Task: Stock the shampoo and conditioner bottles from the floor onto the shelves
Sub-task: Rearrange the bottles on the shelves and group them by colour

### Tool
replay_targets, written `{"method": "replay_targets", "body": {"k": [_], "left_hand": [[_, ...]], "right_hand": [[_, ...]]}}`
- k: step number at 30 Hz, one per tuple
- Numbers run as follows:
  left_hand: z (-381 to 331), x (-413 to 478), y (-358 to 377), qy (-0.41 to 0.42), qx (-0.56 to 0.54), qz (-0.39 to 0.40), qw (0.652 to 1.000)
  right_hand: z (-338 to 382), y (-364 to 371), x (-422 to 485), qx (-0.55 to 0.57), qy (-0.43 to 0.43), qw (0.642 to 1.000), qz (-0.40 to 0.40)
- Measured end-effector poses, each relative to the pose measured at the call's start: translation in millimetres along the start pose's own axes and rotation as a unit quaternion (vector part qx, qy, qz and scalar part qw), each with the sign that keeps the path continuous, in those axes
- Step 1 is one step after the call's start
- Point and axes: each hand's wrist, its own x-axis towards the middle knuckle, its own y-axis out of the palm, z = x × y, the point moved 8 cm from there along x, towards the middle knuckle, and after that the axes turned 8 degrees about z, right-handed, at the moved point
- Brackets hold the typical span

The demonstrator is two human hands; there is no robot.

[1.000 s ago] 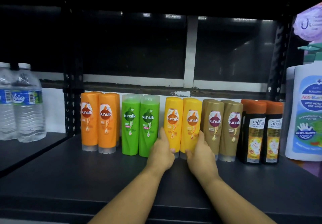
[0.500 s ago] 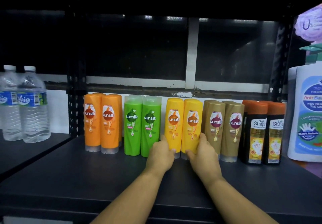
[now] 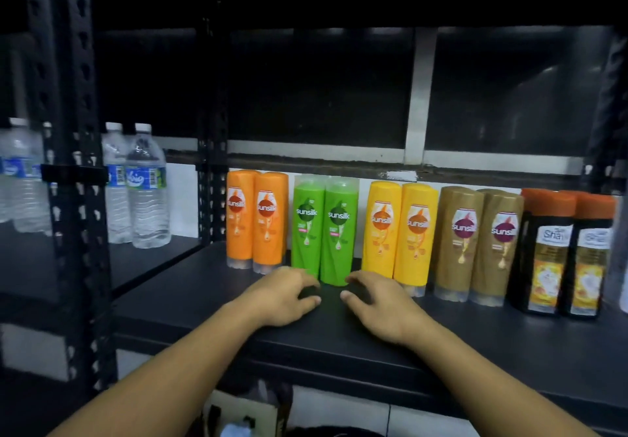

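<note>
A row of bottles stands upright along the back of the black shelf [image 3: 509,361]: two orange bottles [image 3: 255,220], two green bottles [image 3: 324,229], two yellow bottles [image 3: 399,231], two tan bottles [image 3: 479,244] and two dark bottles with orange caps [image 3: 564,253]. My left hand [image 3: 282,295] and my right hand [image 3: 380,304] hover just over the shelf in front of the green and yellow bottles. Their fingers hang loosely curled and hold nothing. Neither hand touches a bottle.
Water bottles [image 3: 136,185] stand on the neighbouring shelf to the left, beyond a black perforated upright post [image 3: 78,198]. A large white bottle shows at the far right edge. A dark shelf hangs overhead. Below the shelf edge lie indistinct items on the floor.
Both hands let go of the yellow bottles and pulled back toward the shelf front, drifting left. The view shifted left, showing more of the upright post and the water bottles.
</note>
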Motion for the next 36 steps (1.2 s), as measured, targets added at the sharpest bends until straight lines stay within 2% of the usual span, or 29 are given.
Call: {"method": "replay_targets", "body": {"k": [2, 5, 12, 14, 16, 18, 20, 28, 36], "left_hand": [[20.6, -10.0, -5.6, -0.022, -0.022, 0.000, 1.000], [37.9, -19.0, -5.9, -0.053, -0.056, 0.003, 0.997], [46.5, -20.0, 5.3, -0.072, -0.079, 0.018, 0.994], [49.5, -20.6, 5.6, -0.080, -0.093, 0.015, 0.992], [53.9, -19.7, 1.3, -0.088, -0.123, -0.011, 0.988], [56.5, -16.0, -11.1, -0.091, -0.181, -0.069, 0.977], [57.8, -8.4, -25.7, -0.098, -0.234, -0.129, 0.959], [48.7, 39.9, -26.6, -0.052, -0.317, -0.203, 0.925], [56.6, 56.2, -4.7, -0.061, -0.293, -0.167, 0.939]], "right_hand": [[5.8, 13.3, 5.8, 0.004, 0.032, 0.998, 0.060], [13.7, 25.7, 8.9, -0.012, 0.052, 0.993, 0.107], [13.8, 35.2, 4.8, -0.027, 0.052, 0.992, 0.109], [13.3, 27.6, 6.0, -0.011, 0.056, 0.996, 0.063], [13.5, 7.1, 9.1, 0.020, 0.063, 0.997, -0.041], [15.2, -14.7, 12.6, 0.066, 0.061, 0.985, -0.145], [20.7, -25.4, 21.0, 0.088, 0.045, 0.976, -0.195], [5.3, 3.4, 59.3, 0.116, 0.087, 0.966, -0.215], [-7.8, 12.4, 68.8, 0.097, 0.083, 0.967, -0.222]]}}
